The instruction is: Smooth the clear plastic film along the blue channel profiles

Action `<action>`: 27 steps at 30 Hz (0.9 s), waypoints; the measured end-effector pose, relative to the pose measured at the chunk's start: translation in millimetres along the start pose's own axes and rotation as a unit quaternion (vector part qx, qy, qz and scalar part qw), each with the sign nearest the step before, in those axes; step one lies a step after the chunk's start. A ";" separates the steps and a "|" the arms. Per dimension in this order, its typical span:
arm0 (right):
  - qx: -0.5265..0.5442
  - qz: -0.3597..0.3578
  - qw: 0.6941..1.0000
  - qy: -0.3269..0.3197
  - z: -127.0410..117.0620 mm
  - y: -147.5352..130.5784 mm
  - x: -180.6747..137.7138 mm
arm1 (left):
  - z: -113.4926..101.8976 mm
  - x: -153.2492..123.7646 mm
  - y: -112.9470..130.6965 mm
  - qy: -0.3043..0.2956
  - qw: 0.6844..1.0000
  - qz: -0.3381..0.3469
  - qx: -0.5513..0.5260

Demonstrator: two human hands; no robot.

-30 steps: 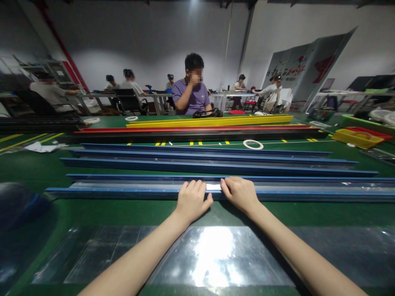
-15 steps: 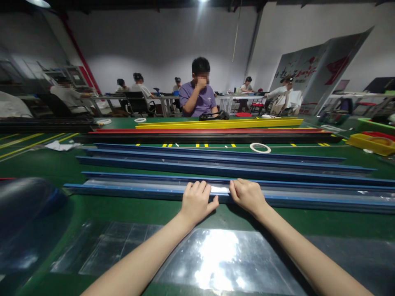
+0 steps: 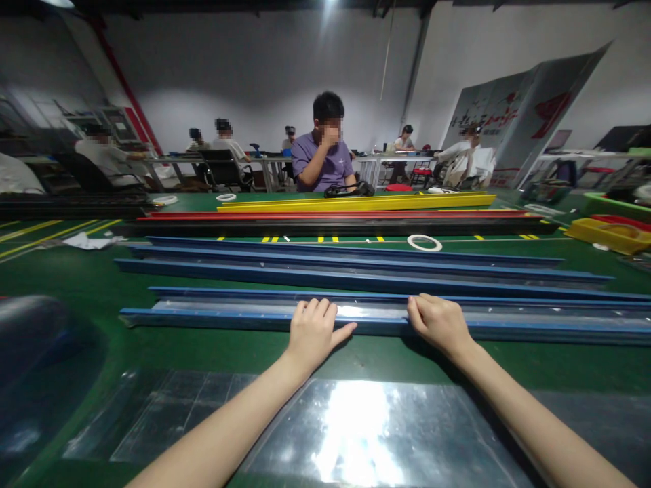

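A long blue channel profile with raised side walls lies across the green table in front of me, its inside lined with something clear and shiny. My left hand grips its near wall, four fingers bent over the top into the channel and the thumb stretched along the outer side. Further right, my right hand is closed like a fist at the same wall. Its fingertips are largely hidden. Clear glossy sheet lies flat on the table beneath my forearms.
Behind it lie more blue profiles, a red-and-black profile and a yellow profile. A white tape ring lies among them. A person sits opposite. Yellow tray at right; curved clear-blue object at left.
The nearest blue profile has slid to the right. My right hand has moved right along with it, while my left hand has shifted slightly left, so the gap between them is wider.
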State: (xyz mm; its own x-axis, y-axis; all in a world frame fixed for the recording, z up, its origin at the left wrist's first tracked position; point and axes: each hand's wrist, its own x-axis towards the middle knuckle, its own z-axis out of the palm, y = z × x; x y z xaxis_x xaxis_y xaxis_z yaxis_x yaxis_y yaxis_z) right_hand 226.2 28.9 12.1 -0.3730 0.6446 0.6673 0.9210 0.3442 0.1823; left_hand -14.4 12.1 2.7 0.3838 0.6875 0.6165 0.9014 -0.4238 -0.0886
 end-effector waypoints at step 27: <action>0.013 0.016 1.000 -0.004 -0.4 -5.2 1.1 | 0.1 0.2 0.1 0.021 0.999 0.024 0.041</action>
State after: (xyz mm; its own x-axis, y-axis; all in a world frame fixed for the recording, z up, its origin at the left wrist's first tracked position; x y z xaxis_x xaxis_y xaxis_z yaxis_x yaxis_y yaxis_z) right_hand 221.1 27.5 12.2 -0.3434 0.6609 0.6672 0.9297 0.3397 0.1421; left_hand -14.1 12.3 2.7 0.4197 0.6422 0.6415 0.8965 -0.4040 -0.1820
